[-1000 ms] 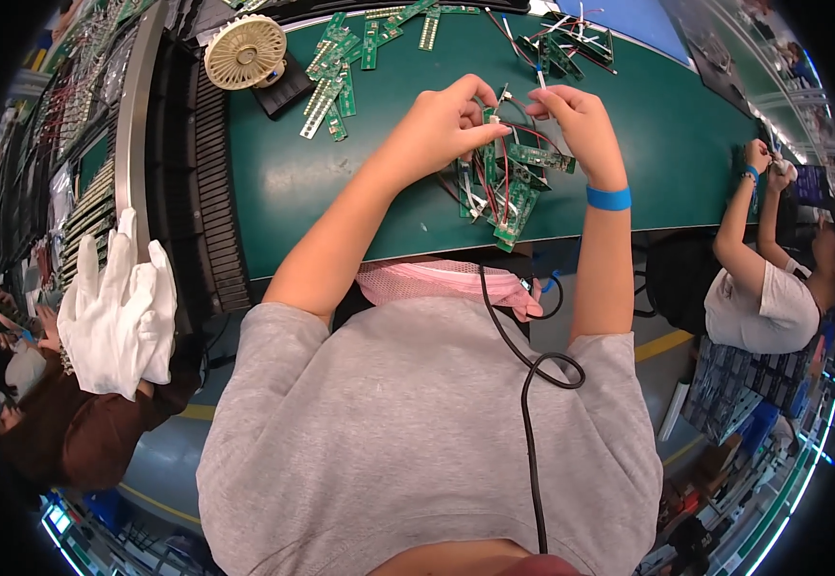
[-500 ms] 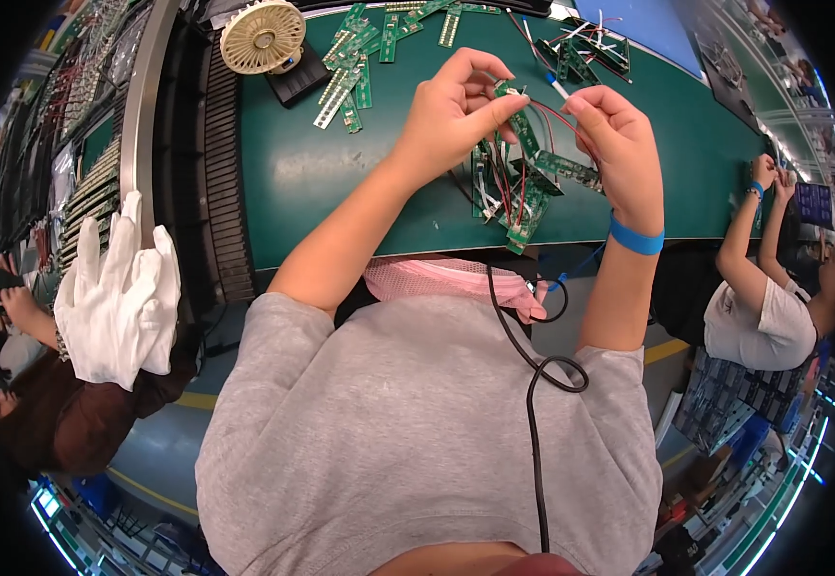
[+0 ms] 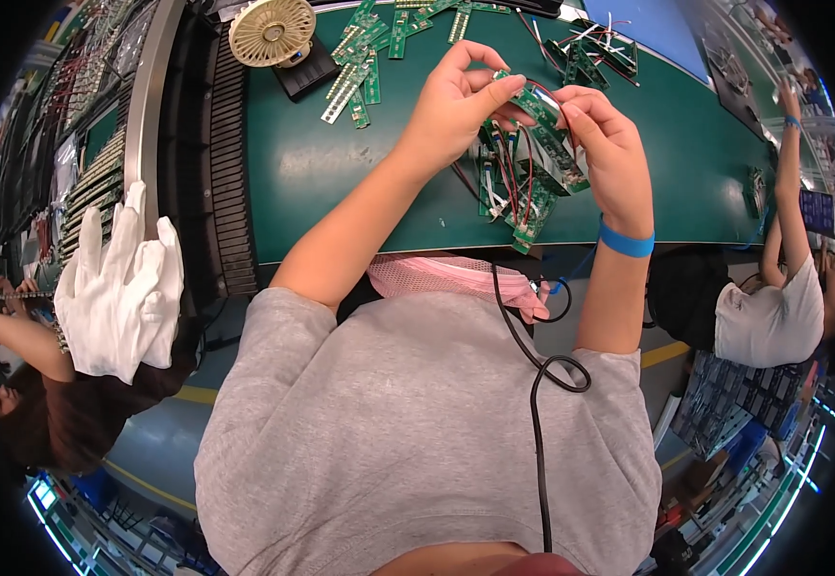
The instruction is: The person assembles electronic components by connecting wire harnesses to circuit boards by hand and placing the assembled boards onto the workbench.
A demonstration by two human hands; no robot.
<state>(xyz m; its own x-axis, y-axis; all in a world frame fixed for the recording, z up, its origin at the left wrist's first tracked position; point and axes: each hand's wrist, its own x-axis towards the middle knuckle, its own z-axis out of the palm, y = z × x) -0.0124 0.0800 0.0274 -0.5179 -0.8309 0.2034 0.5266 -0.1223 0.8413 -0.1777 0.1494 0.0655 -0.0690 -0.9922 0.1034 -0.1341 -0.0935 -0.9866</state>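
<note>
We hold a small green circuit board [image 3: 544,113] between both hands, lifted above the table [image 3: 341,182]: the left hand [image 3: 456,101] pinches its near-left end between thumb and curled fingers, and the right hand [image 3: 608,154] clasps its right end, so the board spans the gap between the two grips. Red and white wires [image 3: 518,173] hang from the board, just under the grip, down to a loose heap of more green boards [image 3: 523,206] lying on the table directly below our hands. A blue wristband [image 3: 626,240] sits on the right wrist. Farther out to the left of the grip, a scatter of narrow green board strips [image 3: 360,67] lies on the table, and beyond them a small cream fan [image 3: 272,31] stands at the far edge. Beyond the grip to the right, another cluster of wired boards [image 3: 585,53] rests on the table. Well off to the left, white gloves [image 3: 120,283] hang beside a ribbed black rail [image 3: 226,192].
</note>
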